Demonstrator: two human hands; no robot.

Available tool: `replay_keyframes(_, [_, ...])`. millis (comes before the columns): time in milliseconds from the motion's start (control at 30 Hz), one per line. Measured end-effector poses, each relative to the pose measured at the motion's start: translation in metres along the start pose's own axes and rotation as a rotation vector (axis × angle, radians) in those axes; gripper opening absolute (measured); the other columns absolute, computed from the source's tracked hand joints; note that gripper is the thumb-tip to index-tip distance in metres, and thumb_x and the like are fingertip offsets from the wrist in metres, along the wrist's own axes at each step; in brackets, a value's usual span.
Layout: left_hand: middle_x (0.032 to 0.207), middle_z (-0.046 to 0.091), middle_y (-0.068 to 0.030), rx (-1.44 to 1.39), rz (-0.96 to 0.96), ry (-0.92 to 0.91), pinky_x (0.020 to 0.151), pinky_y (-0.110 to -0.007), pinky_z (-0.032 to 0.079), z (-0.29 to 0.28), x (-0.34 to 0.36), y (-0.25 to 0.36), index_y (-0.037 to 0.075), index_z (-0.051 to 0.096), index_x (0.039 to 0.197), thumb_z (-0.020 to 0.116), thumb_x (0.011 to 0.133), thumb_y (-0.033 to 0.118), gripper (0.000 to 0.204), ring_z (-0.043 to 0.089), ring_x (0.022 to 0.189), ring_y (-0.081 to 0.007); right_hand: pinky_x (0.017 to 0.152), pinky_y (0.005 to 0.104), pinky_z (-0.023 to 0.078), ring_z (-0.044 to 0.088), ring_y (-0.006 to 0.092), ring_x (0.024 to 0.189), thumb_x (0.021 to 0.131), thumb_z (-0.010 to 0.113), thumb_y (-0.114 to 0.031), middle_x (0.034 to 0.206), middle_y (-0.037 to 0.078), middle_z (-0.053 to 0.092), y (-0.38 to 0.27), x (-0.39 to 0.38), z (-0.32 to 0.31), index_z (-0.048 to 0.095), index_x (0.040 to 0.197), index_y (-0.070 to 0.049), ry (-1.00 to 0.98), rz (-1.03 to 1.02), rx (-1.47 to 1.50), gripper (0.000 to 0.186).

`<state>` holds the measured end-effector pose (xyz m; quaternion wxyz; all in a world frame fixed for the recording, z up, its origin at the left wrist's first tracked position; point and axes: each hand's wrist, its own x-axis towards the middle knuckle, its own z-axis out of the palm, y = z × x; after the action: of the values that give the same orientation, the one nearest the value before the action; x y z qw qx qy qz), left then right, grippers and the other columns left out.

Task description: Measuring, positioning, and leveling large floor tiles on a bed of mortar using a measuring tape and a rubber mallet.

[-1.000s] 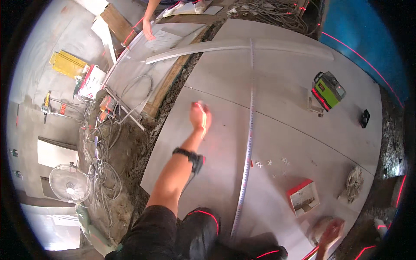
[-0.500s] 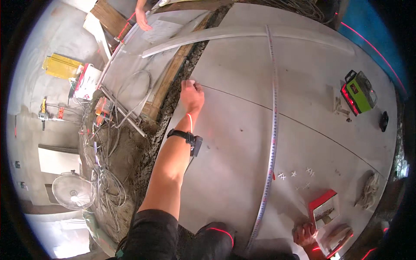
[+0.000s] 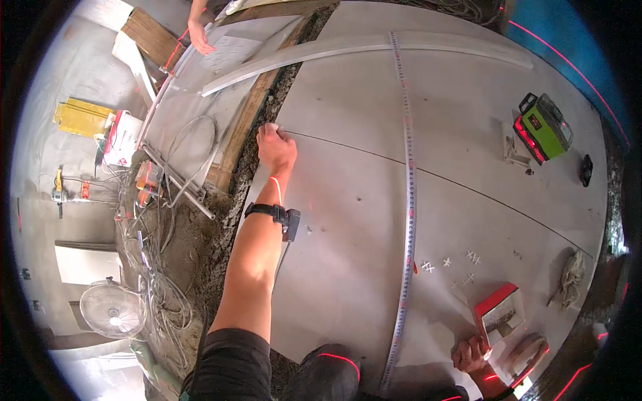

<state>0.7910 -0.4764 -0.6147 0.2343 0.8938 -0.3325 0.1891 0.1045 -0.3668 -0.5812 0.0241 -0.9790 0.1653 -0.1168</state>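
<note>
My left hand (image 3: 276,148) is closed at the left end of the dark seam between two large grey tiles (image 3: 348,247), close to the tile edge. Whatever its fingers pinch, if anything, is hidden. A strap with a small black device circles that wrist. At the lower right my right hand (image 3: 470,354) is curled at the lower corner of an open red-and-white box (image 3: 496,301), and seems to grip it. Light, small bits show inside the box. Several white cross-shaped tile spacers (image 3: 447,262) lie just beyond it. A measuring tape (image 3: 410,200) stretches across both tiles between my hands.
A green laser level (image 3: 545,130) stands at the right, near a crumpled cloth (image 3: 570,279). A long pale straightedge (image 3: 361,45) crosses the far tile. To the left are tangled cables (image 3: 164,287), a fan (image 3: 115,311) and another person's hand (image 3: 200,39) at the far left.
The whole view has shifted slightly, so things sit further left in it. My left hand stays at the seam's end, and my right hand stays at the box.
</note>
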Motion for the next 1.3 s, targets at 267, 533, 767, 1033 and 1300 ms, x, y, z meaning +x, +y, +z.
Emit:
replay_keyframes(267, [0.08,0.055,-0.0095,-0.449,0.066,-0.074,0.065,-0.04,0.049,-0.011,-0.049,0.033,0.002,0.051,0.093,0.059,0.088,0.006,0.01,0.056,0.069,-0.0241,0.063,0.0455,0.044,0.061,0.0268,0.081,0.066,0.068,-0.027,0.083,0.006,0.055,0.006,-0.022,0.016,0.056,0.065,-0.013,0.03,-0.073,-0.072,0.018])
replay_keyframes(533, [0.076,0.055,-0.0003,-0.937,-0.477,-0.756,0.061,-0.03,0.044,-0.123,-0.211,0.143,-0.002,0.061,0.095,0.055,0.092,-0.002,0.007,0.049,0.067,-0.0117,0.058,0.0371,0.054,0.062,0.0245,0.08,0.074,0.065,-0.012,0.091,0.008,0.059,-0.012,0.064,-0.012,0.062,0.086,-0.007,-0.139,0.111,0.027,0.013])
replay_keyframes(767, [0.07,0.062,-0.0099,-0.59,-0.235,-0.825,0.061,-0.033,0.048,-0.137,-0.209,0.172,-0.003,0.063,0.093,0.054,0.093,0.0,0.01,0.057,0.063,-0.0176,0.063,0.0506,0.054,0.066,0.041,0.081,0.089,0.064,-0.011,0.099,0.017,0.063,-0.016,0.249,0.001,0.06,0.106,-0.005,-0.249,1.001,0.599,0.018])
replay_keyframes(1033, [0.067,0.063,-0.011,-0.549,-0.302,-0.891,0.061,-0.031,0.048,-0.125,-0.203,0.193,-0.004,0.066,0.089,0.062,0.096,0.009,0.016,0.058,0.062,-0.0157,0.066,0.0494,0.056,0.07,0.0354,0.08,0.092,0.057,-0.013,0.1,0.015,0.059,-0.029,0.256,0.022,0.052,0.103,-0.006,-0.411,0.925,0.529,0.014])
replay_keyframes(1300, [0.07,0.064,-0.0162,-0.518,-0.072,-0.748,0.058,-0.041,0.049,-0.112,-0.222,0.189,-0.002,0.061,0.083,0.071,0.083,-0.003,0.01,0.063,0.061,-0.0319,0.068,0.0483,0.056,0.07,0.0341,0.083,0.09,0.056,-0.011,0.099,0.016,0.06,-0.033,0.253,0.024,0.053,0.104,-0.003,-0.434,0.902,0.412,0.016])
